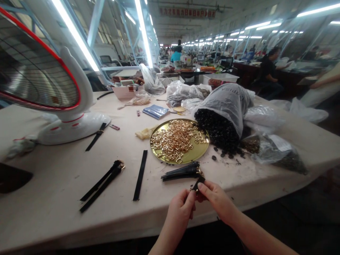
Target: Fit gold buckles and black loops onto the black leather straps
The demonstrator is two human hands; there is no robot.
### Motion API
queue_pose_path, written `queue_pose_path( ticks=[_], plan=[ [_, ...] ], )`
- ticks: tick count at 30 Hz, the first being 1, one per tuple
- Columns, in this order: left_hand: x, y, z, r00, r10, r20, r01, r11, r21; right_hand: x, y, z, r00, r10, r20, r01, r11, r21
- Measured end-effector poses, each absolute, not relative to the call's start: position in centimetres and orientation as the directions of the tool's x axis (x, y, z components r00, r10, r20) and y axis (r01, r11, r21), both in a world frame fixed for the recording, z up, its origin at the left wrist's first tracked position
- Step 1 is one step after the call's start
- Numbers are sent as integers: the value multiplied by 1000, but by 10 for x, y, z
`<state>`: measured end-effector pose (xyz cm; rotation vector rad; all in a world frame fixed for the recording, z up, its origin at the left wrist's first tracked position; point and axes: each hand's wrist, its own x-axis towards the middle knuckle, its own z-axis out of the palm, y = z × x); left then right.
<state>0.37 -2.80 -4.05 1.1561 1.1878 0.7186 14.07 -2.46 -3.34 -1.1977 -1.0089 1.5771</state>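
Observation:
My left hand (181, 209) and my right hand (215, 196) meet at the table's near edge, both pinched on a short black strap with a small gold buckle (198, 184). Just beyond them lies a bundle of black straps (182, 171). Behind that sits a round gold tray (199, 150) heaped with gold buckles (176, 139). To my left lie a single black strap (140, 174) and a pair of straps with a buckle (103, 184).
A white desk fan (66, 106) stands at the left. A plastic bag of black parts (225, 113) spills onto the table right of the tray, with more bags (276, 148) beside it. Other people work at benches in the background.

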Motion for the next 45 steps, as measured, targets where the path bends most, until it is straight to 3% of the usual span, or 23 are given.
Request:
queue_pose_path(
  ticks=[7, 12, 15, 21, 24, 26, 28, 30, 32, 38, 42, 45],
  plan=[
    [4, -28, -39, 216, 946, -243, 253, 187, 949, 138, -24, -34, -150, 924, -353, -346, -383, -856],
    [3, -24, -37, 188, 962, -199, 352, 124, 928, 137, -22, -32, -104, 957, -270, -220, -286, -932],
    [4, -23, -36, 184, 965, -186, 357, 111, 927, 140, -19, -33, -128, 957, -262, -230, -285, -930],
    [1, -26, -37, 235, 955, -182, 308, 104, 946, 147, -18, -37, -363, 833, -417, -393, -543, -742],
    [0, -25, -38, 227, 956, -187, 351, 99, 931, 145, -22, -34, -231, 920, -318, -164, -359, -919],
    [1, -25, -37, 193, 963, -186, 375, 102, 921, 142, -27, -31, -65, 996, -54, 169, -42, -985],
    [3, -27, -33, 179, 967, -180, 363, 105, 926, 140, -31, -28, -26, 969, 246, 474, 229, -850],
    [5, -30, -24, 191, 968, -163, 323, 95, 942, 140, -33, -24, -73, 916, 394, 610, 354, -709],
    [5, -34, -14, 221, 966, -135, 291, 67, 954, 141, -33, -19, -74, 905, 419, 619, 371, -692],
    [-5, -32, -10, 234, 967, -98, 277, 31, 960, 141, -37, -3, -84, 905, 417, 443, 409, -798],
    [-5, -25, -23, 192, 967, -165, 232, 118, 966, 137, -40, -6, -132, 938, 321, 354, 348, -868],
    [-2, -18, -29, 281, 950, -137, 221, 75, 972, 140, -37, -14, -162, 956, 244, 353, 287, -891]
  ],
)
